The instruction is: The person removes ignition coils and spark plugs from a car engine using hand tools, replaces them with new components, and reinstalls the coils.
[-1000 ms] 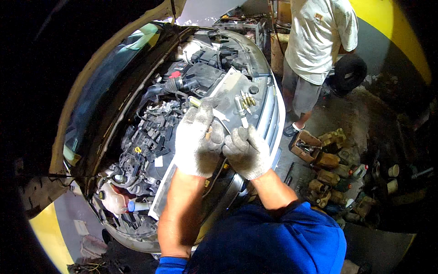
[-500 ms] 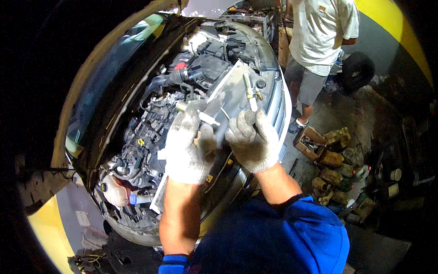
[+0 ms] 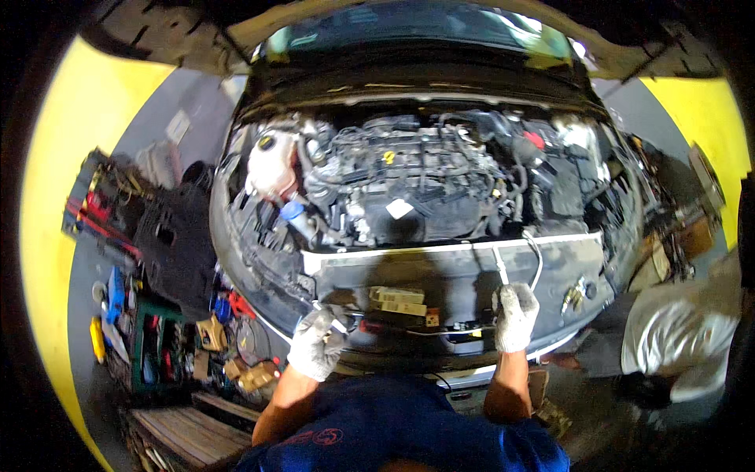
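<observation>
My left gloved hand (image 3: 316, 340) is closed on a white-tipped spark plug (image 3: 338, 325) above the front left of the car's black front cover (image 3: 346, 275). Farther right, my right gloved hand (image 3: 515, 315) grips a slim white piece (image 3: 500, 267), blurred, apparently another spark plug. Several spark plugs (image 3: 576, 295) lie on the cover's right end, beside that hand. Small cardboard boxes (image 3: 397, 300) sit on the cover between my hands. Beyond them is the exposed engine (image 3: 409, 169), with a coolant tank (image 3: 270, 169) and a blue-capped filler (image 3: 292, 212) at left.
The raised hood (image 3: 157, 35) spans the top. Tools, a green case (image 3: 153, 346), a red jack-like object (image 3: 236, 305) and wooden boards (image 3: 181, 433) lie at left. A co-worker's white shirt (image 3: 672, 342) shows at the lower right, near clutter (image 3: 676, 236) along the car's right side.
My view has swung round so the engine lies straight ahead. My hands have moved apart toward either end of the front cover, each still holding its piece. The co-worker now appears lower right.
</observation>
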`<state>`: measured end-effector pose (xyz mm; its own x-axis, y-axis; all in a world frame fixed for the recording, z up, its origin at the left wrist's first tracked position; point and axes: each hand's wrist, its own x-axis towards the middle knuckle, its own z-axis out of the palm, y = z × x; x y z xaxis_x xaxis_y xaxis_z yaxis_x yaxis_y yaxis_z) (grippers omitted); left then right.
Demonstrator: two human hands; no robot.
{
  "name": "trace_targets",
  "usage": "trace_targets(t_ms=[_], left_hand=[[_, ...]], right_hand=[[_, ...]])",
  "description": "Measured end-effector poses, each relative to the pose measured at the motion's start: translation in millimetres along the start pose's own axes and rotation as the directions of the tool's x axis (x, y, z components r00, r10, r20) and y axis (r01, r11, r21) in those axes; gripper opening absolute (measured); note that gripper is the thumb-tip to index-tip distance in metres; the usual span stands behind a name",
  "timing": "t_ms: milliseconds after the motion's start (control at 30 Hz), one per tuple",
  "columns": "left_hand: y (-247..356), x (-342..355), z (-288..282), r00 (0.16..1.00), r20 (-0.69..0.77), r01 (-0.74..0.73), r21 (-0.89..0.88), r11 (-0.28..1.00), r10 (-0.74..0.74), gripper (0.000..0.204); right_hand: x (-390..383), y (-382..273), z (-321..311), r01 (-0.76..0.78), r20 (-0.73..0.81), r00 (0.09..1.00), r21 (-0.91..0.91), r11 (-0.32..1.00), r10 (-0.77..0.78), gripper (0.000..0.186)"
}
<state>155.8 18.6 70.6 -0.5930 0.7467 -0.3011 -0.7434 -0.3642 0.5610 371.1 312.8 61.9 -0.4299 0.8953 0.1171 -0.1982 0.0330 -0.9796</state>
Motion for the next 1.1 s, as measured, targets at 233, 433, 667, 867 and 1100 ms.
trace_targets(t_ms=[233,433,667,867,1100], left_hand=[[54.4,-2.0,-39.3,0.966,-0.202,-0.167,0.0,0.986,0.163,0.028],[101.4,55.6,-50.1,0.982,-0.177,-0.058,0.07,0.996,0.07,0.033],[138.5,156.3,-40.9,0.991,-0.128,0.0,0.309,0.951,0.041,0.033],[150.5,232.2,-50.7,0.984,-0.178,0.054,0.349,0.935,0.01,0.033],[165.9,233.2,-59.3,0.934,-0.29,0.292,0.275,0.916,-0.21,0.033]], right_hand=[[102.8,-25.4,116.7,0.296,0.284,0.944,-0.515,0.805,-0.166,0.019],[199.5,-23.2,222.9,0.584,0.464,0.811,-0.667,0.462,-0.356,0.024],[314.9,35.2,316.4,0.559,0.546,0.829,-0.813,0.163,-0.118,0.029],[391.6,129.7,385.1,0.612,0.581,0.775,-0.788,-0.067,0.249,0.03],[438.9,210.8,412.5,0.686,0.609,0.682,-0.725,-0.063,0.405,0.03]])
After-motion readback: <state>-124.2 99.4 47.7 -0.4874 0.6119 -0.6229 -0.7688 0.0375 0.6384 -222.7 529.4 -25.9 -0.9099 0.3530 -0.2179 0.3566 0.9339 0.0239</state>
